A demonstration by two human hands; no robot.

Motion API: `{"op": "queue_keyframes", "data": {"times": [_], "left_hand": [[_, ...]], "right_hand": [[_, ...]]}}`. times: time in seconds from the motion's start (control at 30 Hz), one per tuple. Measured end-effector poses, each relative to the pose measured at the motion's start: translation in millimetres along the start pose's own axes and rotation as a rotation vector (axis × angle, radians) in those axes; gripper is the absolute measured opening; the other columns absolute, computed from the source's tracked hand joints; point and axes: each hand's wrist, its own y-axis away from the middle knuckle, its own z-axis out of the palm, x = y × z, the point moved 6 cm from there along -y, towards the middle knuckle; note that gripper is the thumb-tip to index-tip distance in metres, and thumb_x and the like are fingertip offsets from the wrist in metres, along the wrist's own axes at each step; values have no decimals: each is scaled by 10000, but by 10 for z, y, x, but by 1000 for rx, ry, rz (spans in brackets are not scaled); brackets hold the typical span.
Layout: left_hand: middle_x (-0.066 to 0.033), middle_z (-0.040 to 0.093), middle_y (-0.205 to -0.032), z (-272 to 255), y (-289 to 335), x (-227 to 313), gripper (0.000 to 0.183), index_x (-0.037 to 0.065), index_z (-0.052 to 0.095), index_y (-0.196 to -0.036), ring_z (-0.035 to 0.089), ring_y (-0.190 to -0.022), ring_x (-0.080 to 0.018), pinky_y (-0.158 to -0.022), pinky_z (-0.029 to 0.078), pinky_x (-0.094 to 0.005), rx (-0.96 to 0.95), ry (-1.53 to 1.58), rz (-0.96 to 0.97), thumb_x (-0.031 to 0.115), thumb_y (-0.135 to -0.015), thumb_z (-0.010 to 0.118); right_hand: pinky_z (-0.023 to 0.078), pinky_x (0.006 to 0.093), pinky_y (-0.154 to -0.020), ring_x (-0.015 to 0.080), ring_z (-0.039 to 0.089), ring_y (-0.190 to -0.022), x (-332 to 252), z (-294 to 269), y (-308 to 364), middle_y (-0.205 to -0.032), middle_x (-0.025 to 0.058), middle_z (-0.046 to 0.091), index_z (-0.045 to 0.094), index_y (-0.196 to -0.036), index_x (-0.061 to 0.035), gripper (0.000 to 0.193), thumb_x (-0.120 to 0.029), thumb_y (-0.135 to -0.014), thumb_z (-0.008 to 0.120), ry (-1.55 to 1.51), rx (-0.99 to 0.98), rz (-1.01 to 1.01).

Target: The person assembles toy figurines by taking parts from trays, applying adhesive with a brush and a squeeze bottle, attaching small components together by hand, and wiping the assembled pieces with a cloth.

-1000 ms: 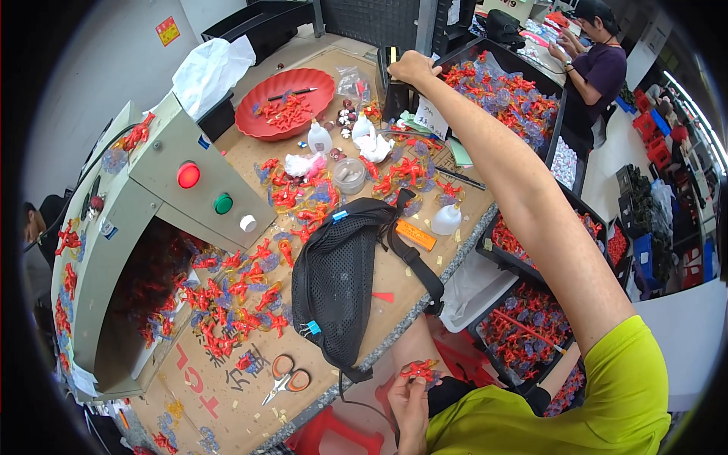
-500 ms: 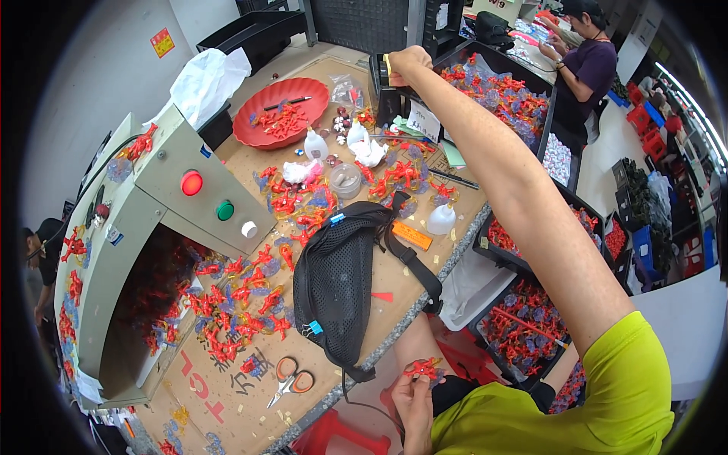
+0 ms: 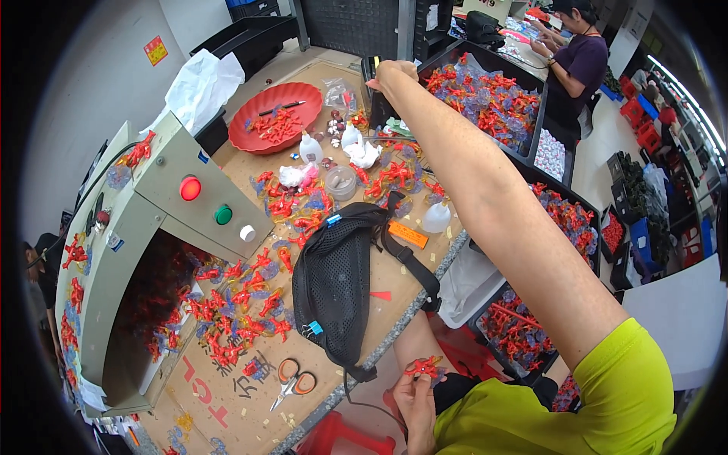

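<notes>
Low at the table's front edge, my left hand (image 3: 415, 402) pinches a small red toy figure (image 3: 426, 368) with a clear purplish part. My right arm reaches far across to the back of the table, where my right hand (image 3: 396, 73) is closed at a dark object with a light yellowish strip (image 3: 372, 68). The fingers there are mostly hidden, and I cannot make out that object's kind. More red figures (image 3: 227, 303) with clear yellow and purple parts lie heaped on the table. A black mesh waist bag (image 3: 331, 280) lies nearest my left hand.
A beige machine (image 3: 178, 178) with red and green buttons stands left. Scissors (image 3: 292, 383), a red scalloped dish (image 3: 250, 144), white squeeze bottles (image 3: 436, 218) and an orange block (image 3: 408, 234) lie about. A black crate (image 3: 531, 144) of figures stands right; a co-worker (image 3: 580, 57) sits beyond.
My right hand has shifted slightly left and down in the picture, its grip turned a little. The view has moved slightly. My left hand keeps the toy figure in nearly the same place.
</notes>
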Motion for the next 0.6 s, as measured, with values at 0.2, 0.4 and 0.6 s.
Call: {"op": "queue_keyframes", "data": {"times": [0.2, 0.4, 0.6], "left_hand": [[-183, 631, -1043, 15, 2, -73, 245, -79, 544, -1118, 655, -830, -270, -742, 523, -335, -29, 31, -17, 67, -921, 530], [-183, 634, -1039, 62, 17, -40, 244, -79, 544, -1119, 656, -837, -275, -733, 527, -335, -49, 37, -14, 65, -923, 527], [-175, 642, -1024, 48, 14, -58, 245, -78, 554, -1110, 655, -847, -267, -732, 525, -324, -34, 58, -18, 68, -913, 539]], "right_hand": [[541, 269, -367, 209, 652, -481, 92, -117, -10, -609, 143, 654, 647, -719, 45, 85, 8, -750, 718, 4, 56, -147], [587, 287, -562, 243, 703, -706, 132, 54, -313, -798, 114, 703, 697, -784, -19, 28, 10, -786, 694, 162, 48, -199], [550, 322, -369, 254, 662, -494, 71, -50, -146, -590, 133, 644, 639, -669, 14, 147, -9, -812, 665, 264, 174, -393]]}}
